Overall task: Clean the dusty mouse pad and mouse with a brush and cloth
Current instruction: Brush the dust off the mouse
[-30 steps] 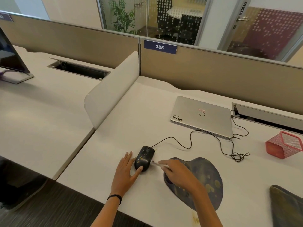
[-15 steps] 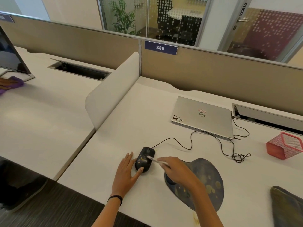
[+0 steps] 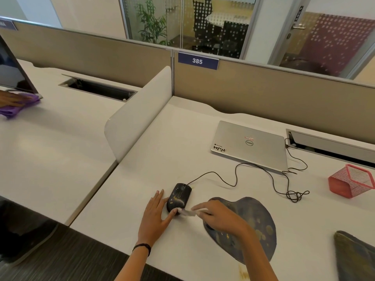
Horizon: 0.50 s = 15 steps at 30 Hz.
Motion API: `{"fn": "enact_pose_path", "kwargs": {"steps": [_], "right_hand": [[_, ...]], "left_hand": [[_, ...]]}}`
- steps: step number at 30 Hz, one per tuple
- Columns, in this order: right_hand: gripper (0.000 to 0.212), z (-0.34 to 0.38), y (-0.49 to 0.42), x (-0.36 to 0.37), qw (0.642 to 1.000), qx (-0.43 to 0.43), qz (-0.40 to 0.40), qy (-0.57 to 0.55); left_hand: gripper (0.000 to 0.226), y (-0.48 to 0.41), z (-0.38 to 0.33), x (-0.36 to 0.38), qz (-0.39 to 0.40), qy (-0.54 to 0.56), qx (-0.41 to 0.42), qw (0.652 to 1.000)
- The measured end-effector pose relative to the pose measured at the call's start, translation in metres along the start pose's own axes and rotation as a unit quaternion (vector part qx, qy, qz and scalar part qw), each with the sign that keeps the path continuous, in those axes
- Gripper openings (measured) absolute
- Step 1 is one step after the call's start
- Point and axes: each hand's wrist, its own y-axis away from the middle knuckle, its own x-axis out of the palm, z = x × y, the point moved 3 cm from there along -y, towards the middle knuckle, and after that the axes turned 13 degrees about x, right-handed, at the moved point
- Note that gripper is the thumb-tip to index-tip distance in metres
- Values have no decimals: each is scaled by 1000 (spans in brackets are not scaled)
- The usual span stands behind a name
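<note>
At the far left another person's hand (image 3: pixel 10 99) presses a purple cloth (image 3: pixel 18 107) on the neighbouring worktop (image 3: pixel 50 149). On the nearer worktop (image 3: pixel 162 155), the left hand (image 3: pixel 155 217) lies flat with fingers straight, touching the left side of the black mouse (image 3: pixel 179 196), thumb against its near end. The white brush (image 3: pixel 188 212) (blurred) meets that same end, its handle gripped by the curled fingers of the right hand (image 3: pixel 220 218), which lies over the left edge of the dark mouse pad (image 3: pixel 257 220). A closed silver laptop (image 3: pixel 250 145) sits behind; a red mesh holder (image 3: pixel 352 182) and a dark cloth (image 3: pixel 354 258) lie at the right
</note>
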Motion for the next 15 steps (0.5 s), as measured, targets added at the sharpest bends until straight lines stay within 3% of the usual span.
{"fn": "enact_pose_path", "kwargs": {"steps": [5,12,15], "right_hand": [[32,6,-6,-4,995,5,-99,-30],[27,-2,4,-5,1000,8,-3,-12],[23,-4,18,-18,997,-25,-31,-60]], "left_hand": [[53,3,4,0,-2,3,-9,1000],[59,3,4,0,13,7,-17,1000],[61,3,4,0,21,8,-18,1000]]}}
